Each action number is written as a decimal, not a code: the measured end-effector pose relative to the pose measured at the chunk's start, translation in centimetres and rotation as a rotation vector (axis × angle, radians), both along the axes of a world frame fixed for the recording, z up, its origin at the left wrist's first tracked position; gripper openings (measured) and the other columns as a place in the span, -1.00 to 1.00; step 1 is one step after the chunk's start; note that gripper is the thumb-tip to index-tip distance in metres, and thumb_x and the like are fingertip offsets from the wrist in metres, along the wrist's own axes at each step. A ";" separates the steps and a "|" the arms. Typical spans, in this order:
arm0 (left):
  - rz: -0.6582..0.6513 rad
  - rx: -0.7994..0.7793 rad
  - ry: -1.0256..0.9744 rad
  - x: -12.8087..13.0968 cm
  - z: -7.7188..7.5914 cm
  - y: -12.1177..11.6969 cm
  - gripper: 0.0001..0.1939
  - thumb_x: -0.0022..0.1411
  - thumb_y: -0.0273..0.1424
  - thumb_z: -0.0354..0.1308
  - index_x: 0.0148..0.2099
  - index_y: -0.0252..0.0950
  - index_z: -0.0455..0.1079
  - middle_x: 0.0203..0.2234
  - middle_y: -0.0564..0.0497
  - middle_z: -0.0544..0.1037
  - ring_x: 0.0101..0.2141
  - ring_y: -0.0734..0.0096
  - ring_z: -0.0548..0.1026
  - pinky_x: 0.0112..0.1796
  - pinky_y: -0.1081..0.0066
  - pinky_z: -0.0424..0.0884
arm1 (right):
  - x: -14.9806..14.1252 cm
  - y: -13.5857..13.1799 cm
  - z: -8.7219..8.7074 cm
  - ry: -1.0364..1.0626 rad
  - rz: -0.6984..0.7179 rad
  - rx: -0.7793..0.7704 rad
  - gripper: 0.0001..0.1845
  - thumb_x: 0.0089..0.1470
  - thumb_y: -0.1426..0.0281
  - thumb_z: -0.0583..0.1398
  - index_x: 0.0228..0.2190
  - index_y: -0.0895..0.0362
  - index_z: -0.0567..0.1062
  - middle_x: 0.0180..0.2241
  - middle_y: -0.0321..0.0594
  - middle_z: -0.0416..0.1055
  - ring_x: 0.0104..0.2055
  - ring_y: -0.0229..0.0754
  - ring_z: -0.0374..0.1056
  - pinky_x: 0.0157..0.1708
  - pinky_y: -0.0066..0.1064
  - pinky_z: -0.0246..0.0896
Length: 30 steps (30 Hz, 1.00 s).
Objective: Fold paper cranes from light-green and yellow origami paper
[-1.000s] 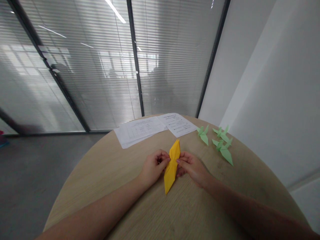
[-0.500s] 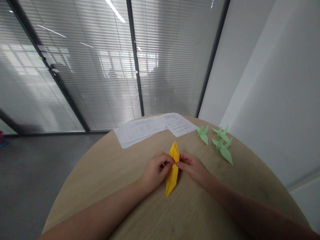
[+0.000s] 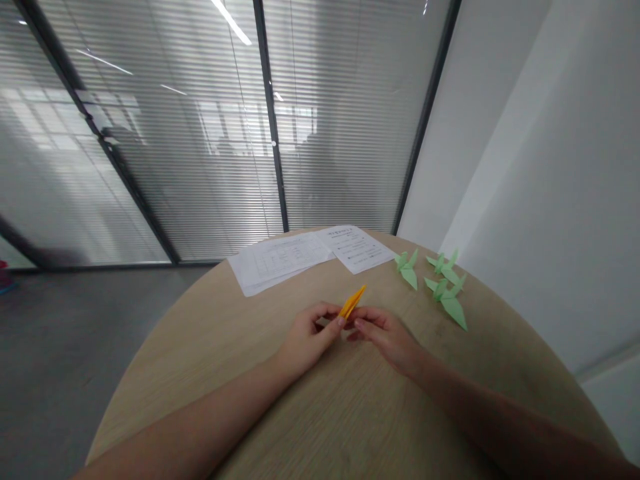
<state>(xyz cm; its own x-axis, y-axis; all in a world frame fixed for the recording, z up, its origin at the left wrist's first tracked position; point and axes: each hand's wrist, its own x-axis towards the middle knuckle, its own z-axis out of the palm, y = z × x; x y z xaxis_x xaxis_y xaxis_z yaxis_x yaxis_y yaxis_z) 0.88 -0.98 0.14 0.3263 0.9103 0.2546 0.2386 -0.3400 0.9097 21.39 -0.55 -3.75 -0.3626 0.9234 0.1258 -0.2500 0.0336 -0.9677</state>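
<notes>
A folded piece of yellow origami paper stands up slantwise between my two hands, its narrow tip pointing up and to the right. My left hand pinches it low down, thumb in front and fingers behind. From the other side my right hand has its curled fingers at the paper's lower right edge, thumb close to the fingertips. The lower end of the paper is hidden among the fingers. Both hands are low over the round wooden table.
Printed white sheets lie overlapping at the table's far edge, one text page on the right. Three green paper cranes, the nearest crane among them, sit at the right. Behind are a glass partition with blinds and a white wall.
The long yellow piece, which lay open lengthwise between my hands, is now folded over into a shorter form. Its lower half no longer extends toward me. My hands have barely shifted.
</notes>
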 end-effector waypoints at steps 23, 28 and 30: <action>0.079 -0.314 -0.286 0.6 -1.5 0.9 -0.64 0.16 -0.10 0.37 -0.19 -0.29 0.53 -0.42 -0.02 0.62 -0.42 0.36 0.54 -0.37 0.40 0.42 | -0.2 0.4 -0.8 -0.048 -0.059 0.020 -0.57 -0.03 0.32 0.44 -0.08 -0.02 0.56 -0.15 -0.22 0.63 -0.06 -0.08 0.58 0.01 -0.20 0.48; 0.080 -0.352 -0.297 0.7 -1.2 0.7 -0.67 0.17 -0.11 0.32 -0.18 -0.26 0.58 -0.32 -0.06 0.67 -0.34 0.29 0.57 -0.27 0.34 0.46 | -0.2 0.3 -0.4 -0.047 -0.066 0.022 -0.62 0.03 0.23 0.43 -0.10 -0.01 0.55 -0.15 -0.22 0.62 -0.10 -0.11 0.57 -0.06 -0.25 0.49; 0.069 -0.353 -0.296 0.6 -1.0 0.6 -0.68 0.16 -0.12 0.33 -0.17 -0.26 0.60 -0.29 -0.07 0.68 -0.30 0.26 0.58 -0.22 0.31 0.46 | -0.2 0.2 -0.3 -0.045 -0.072 0.004 -0.62 0.04 0.19 0.42 -0.12 -0.01 0.54 -0.19 -0.24 0.62 -0.17 -0.13 0.56 -0.20 -0.31 0.51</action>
